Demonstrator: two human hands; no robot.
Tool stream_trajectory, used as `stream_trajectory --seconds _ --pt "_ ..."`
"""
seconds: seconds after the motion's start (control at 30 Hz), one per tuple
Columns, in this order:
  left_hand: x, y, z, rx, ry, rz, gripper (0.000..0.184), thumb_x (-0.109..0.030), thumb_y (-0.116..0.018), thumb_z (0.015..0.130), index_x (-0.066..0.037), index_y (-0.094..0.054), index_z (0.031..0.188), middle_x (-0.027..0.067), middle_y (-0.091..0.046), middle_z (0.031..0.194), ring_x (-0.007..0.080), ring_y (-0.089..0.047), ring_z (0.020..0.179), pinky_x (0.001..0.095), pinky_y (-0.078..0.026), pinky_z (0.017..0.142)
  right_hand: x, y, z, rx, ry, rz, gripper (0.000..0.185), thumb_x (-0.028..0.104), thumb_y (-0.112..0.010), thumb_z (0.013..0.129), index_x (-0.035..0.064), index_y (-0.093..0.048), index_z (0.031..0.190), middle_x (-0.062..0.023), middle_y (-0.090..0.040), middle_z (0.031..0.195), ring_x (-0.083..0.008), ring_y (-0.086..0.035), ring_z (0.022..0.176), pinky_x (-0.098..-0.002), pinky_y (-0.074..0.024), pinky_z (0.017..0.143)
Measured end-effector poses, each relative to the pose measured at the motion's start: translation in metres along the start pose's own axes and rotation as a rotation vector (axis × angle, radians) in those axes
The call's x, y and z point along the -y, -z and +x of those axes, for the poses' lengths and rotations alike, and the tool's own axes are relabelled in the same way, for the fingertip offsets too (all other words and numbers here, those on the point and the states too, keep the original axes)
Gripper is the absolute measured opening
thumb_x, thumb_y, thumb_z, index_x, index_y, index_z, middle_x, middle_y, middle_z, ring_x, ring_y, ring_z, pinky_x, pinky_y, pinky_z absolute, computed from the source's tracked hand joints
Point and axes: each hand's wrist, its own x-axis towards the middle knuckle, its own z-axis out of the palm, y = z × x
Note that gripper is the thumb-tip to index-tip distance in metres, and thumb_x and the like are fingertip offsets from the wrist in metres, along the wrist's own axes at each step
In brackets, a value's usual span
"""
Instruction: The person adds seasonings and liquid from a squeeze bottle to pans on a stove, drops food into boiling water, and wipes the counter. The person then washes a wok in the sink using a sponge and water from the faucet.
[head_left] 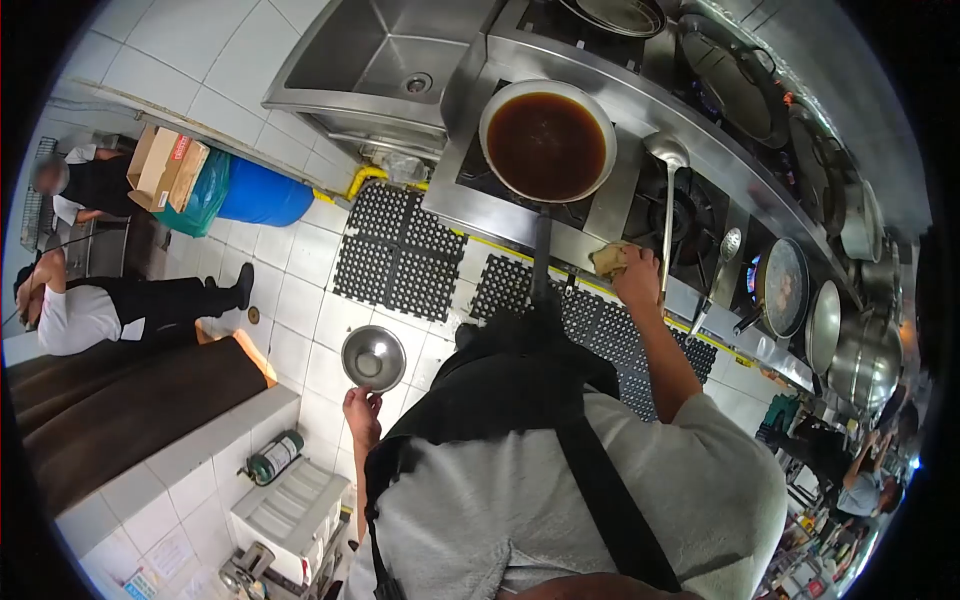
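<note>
My left hand (362, 412) is closed on the rim of a round metal bowl (373, 359), held out over the tiled floor; the bowl looks empty. My right hand (637, 276) grips a tan cloth (608, 260) against the steel front edge of the stove (590, 243). Left of that hand, a pan of dark brown liquid (547, 142) sits on the stove, its handle pointing toward my body. Beside my right hand a long ladle (669, 205) lies across the stove, and a slotted spoon (718, 262) rests farther right.
A steel sink (385, 65) adjoins the stove's left end. Pans, one a dark frying pan (782, 287), line the right. Black mats (398, 250) cover floor. Two people stand at left by a blue barrel (262, 190); others are at far right.
</note>
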Motion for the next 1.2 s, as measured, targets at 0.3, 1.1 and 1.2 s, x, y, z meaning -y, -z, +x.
stream_trajectory --seconds 0.3,1.1,1.2 --pt "-0.110 -0.053 0.070 0.173 -0.188 -0.140 0.019 -0.006 -0.065 0.089 -0.014 -0.050 0.081 0.0000 -0.058 0.074 0.0122 -0.059 0.066 0.0255 -0.047 0.063 0.022 -0.029 0.007 -0.121 -0.289 0.002 0.039 0.012 -0.065 0.080 0.0173 -0.064 0.118 -0.0171 -0.056 0.120 -0.0420 -0.052 0.115 -0.0484 -0.0451 0.101" --pt "-0.519 -0.460 0.349 0.732 -0.388 0.432 0.028 -0.016 -0.069 0.088 -0.005 -0.057 0.111 0.0088 -0.064 0.097 0.0217 -0.062 0.085 0.0303 -0.049 0.073 0.120 0.020 -0.122 -0.302 -1.015 0.262 0.058 0.014 -0.064 0.078 0.0081 -0.058 0.136 -0.0219 -0.063 0.129 -0.0408 -0.057 0.124 -0.0438 -0.0442 0.109" --pt "-0.515 -0.533 0.440 0.724 -0.368 0.715 0.027 -0.017 -0.071 0.086 -0.004 -0.058 0.104 0.0098 -0.064 0.097 0.0207 -0.062 0.078 0.0295 -0.048 0.062 0.173 -0.044 -0.224 -0.178 -1.357 0.268 0.051 0.020 -0.064 0.079 0.0099 -0.064 0.129 -0.0218 -0.067 0.122 -0.0391 -0.062 0.116 -0.0433 -0.0491 0.103"
